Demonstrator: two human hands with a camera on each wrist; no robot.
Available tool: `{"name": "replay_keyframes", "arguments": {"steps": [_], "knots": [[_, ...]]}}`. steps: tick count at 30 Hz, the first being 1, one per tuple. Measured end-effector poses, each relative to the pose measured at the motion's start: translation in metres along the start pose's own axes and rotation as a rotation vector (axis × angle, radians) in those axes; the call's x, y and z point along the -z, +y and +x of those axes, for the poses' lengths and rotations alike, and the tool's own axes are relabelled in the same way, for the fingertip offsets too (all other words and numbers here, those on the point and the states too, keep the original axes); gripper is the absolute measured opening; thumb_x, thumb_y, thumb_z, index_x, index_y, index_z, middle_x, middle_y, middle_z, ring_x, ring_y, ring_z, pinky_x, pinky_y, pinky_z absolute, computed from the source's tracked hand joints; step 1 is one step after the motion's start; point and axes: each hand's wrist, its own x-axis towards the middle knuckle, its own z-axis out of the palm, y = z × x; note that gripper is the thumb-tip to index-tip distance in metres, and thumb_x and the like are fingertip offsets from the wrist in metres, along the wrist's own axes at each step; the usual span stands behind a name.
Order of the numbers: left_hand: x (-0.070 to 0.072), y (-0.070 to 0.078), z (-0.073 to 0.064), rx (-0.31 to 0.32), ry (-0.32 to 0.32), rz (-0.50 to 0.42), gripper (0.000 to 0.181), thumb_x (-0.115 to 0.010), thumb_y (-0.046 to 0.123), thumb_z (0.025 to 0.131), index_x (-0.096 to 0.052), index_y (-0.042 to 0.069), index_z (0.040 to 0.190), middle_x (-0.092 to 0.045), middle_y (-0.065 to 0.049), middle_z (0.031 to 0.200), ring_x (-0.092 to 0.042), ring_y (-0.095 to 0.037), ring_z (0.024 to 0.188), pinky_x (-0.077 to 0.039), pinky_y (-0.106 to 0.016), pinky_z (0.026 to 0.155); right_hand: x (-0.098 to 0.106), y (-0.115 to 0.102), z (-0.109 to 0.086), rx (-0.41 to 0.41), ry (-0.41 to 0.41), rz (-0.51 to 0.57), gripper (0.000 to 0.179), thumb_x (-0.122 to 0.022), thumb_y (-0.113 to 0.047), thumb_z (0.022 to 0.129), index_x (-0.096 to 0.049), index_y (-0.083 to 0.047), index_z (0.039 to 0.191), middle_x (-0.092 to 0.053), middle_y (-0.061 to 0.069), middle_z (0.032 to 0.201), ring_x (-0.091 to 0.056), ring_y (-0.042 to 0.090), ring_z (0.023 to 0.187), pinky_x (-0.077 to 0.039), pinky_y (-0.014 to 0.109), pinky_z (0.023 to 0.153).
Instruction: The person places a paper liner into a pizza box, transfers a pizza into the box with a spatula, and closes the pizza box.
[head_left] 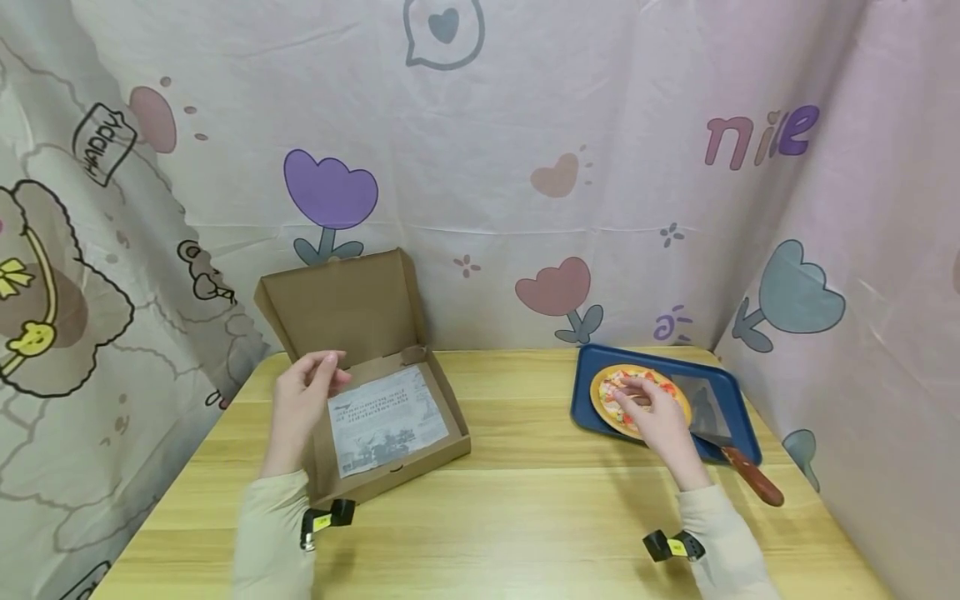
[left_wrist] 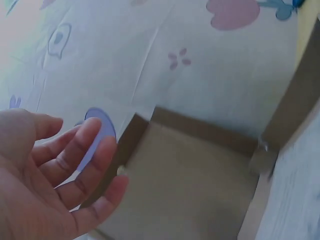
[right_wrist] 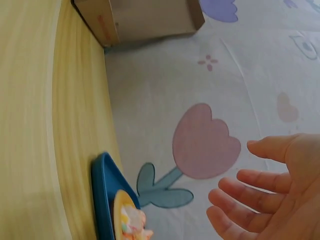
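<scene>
My left hand hovers at the left side of a cardboard pizza box whose lid stands raised. Its fingers are loosely bent and hold nothing. A printed sheet of paper lines the box floor. On the right, my right hand is over a pizza, overlapping it in the head view; the right wrist view has the fingers apart and off the pizza. The pizza lies on a blue tray. Beside it on the tray rests a pizza server with a metal blade and brown handle.
The wooden table extends between the box and the tray. The server's handle sticks out past the tray's front right edge. A patterned curtain hangs behind the table and along both sides.
</scene>
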Motion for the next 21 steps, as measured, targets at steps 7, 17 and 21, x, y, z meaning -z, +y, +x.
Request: {"name": "replay_keyframes", "arguments": {"steps": [7,17,21], "knots": [[-0.034,0.01,0.006,-0.018,0.072,0.002,0.034,-0.053,0.039,0.1,-0.07,0.011,0.109,-0.07,0.006,0.074,-0.063,0.002,0.069,-0.05,-0.014,0.068,0.007,0.009,0.0,0.056,0.087,-0.041,0.04,-0.061,-0.026,0.097,-0.06,0.001,0.127,-0.067,0.02,0.115,-0.064,0.035,0.104,-0.052,0.05,0.088],[-0.092,0.02,0.014,-0.077,-0.034,-0.12,0.038,-0.056,0.041,0.098,-0.069,0.008,0.109,-0.072,-0.011,0.082,-0.067,-0.013,0.074,-0.05,-0.022,0.068,0.022,0.015,-0.003,0.08,0.072,-0.121,0.038,-0.061,-0.021,0.096,-0.058,0.004,0.126,-0.063,0.026,0.118,-0.059,0.041,0.108,-0.047,0.057,0.09],[-0.118,0.025,0.014,-0.086,-0.083,-0.179,0.034,-0.057,0.036,0.098,-0.069,0.005,0.106,-0.071,-0.014,0.082,-0.068,-0.019,0.075,-0.054,-0.023,0.071,0.028,0.02,-0.002,0.08,0.019,-0.159,0.042,-0.062,-0.022,0.096,-0.055,0.005,0.128,-0.059,0.029,0.124,-0.053,0.045,0.116,-0.042,0.061,0.096]]}}
